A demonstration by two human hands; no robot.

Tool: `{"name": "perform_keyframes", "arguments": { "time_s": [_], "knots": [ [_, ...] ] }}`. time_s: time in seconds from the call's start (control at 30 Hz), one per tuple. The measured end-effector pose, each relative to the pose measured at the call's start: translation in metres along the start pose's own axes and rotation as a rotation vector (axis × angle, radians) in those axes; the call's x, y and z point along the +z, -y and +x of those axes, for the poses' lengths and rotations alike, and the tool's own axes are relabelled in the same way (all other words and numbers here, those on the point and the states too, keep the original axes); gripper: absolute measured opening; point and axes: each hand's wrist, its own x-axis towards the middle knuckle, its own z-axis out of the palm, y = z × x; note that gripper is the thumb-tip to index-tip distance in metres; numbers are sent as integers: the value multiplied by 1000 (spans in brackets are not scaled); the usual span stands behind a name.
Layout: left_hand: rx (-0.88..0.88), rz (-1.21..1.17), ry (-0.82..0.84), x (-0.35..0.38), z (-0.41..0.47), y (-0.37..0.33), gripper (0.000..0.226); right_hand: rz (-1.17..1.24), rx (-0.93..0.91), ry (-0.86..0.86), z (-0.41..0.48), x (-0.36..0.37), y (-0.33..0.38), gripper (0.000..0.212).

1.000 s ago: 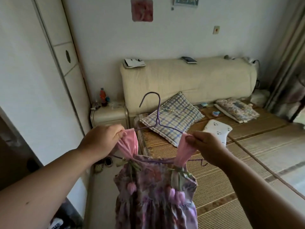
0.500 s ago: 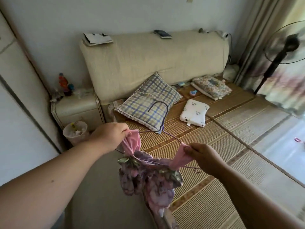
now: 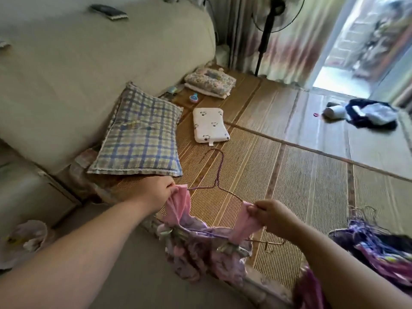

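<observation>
A small floral dress (image 3: pixel 200 248) with pink shoulder straps hangs on a purple wire hanger (image 3: pixel 217 175). My left hand (image 3: pixel 156 192) pinches the left pink strap at the hanger's shoulder. My right hand (image 3: pixel 272 215) pinches the right pink strap. The dress is bunched at the edge of the bed mat (image 3: pixel 289 186), and the hanger's hook lies tilted over the mat toward the pillows.
A plaid pillow (image 3: pixel 140 134) and a small white pillow (image 3: pixel 209 124) lie on the mat by the padded headboard (image 3: pixel 89 54). A heap of clothes on hangers (image 3: pixel 379 246) sits at the right. More clothes (image 3: pixel 365 114) lie far right, and a standing fan (image 3: pixel 267 25) is behind.
The view has swung right and down over the bed. Both hands have lowered the dress on its hanger from upright in the air to the edge of the mat, where it bunches.
</observation>
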Motion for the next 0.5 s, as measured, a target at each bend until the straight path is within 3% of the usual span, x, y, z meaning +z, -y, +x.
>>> {"name": "perform_keyframes", "arguments": {
  "time_s": [0.23, 0.5],
  "knots": [
    [164, -81, -78, 11, 71, -23, 28, 91, 112, -196, 24, -33, -15, 28],
    [215, -71, -27, 40, 189, -64, 25, 86, 191, -374, 108, -72, -63, 27]
  ]
}}
